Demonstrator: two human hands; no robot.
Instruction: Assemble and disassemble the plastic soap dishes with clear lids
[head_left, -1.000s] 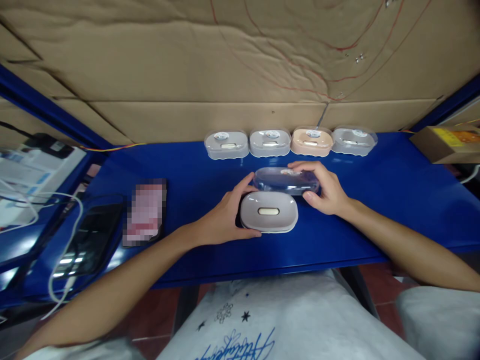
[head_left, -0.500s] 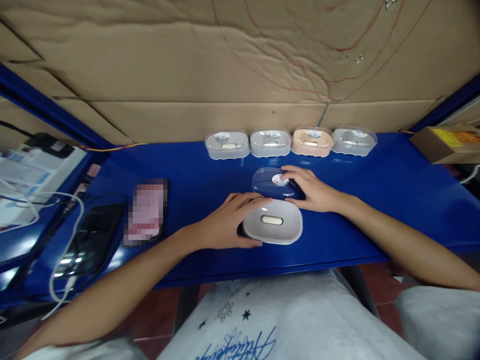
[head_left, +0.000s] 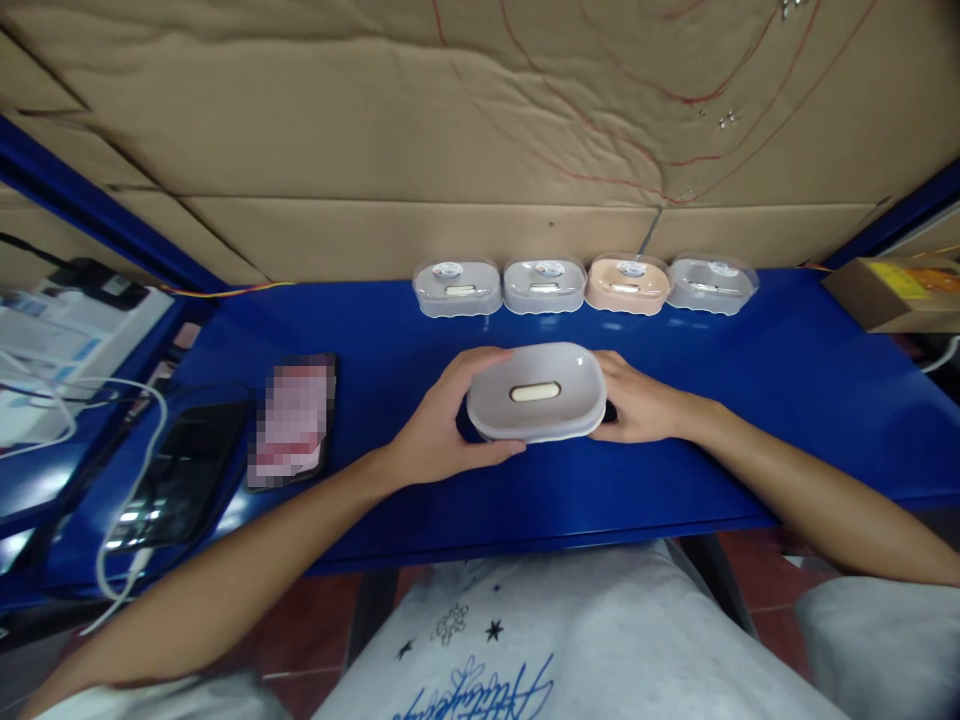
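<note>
A grey oval dish (head_left: 559,368) with a cream bar in its middle is held above the blue table. My left hand (head_left: 442,420) grips it at its left end, thumb along the near side and fingers on the far side. My right hand (head_left: 637,400) is at the right end, its fingers partly hidden by the dish, so what it holds is not clear. The clear lid with a round sticker, seen earlier, is hidden; the dish covers that spot.
Three grey boxes, one being the leftmost box (head_left: 457,290), and a peach box (head_left: 627,285) stand in a row at the back of the blue table (head_left: 420,520). Phones (head_left: 296,420) and cables lie left; a cardboard box (head_left: 892,295) is at right.
My left hand has moved the grey dish away from me, over the place of the clear lid. The lid has gone out of sight, and my right hand has shifted slightly nearer and to the right.
</note>
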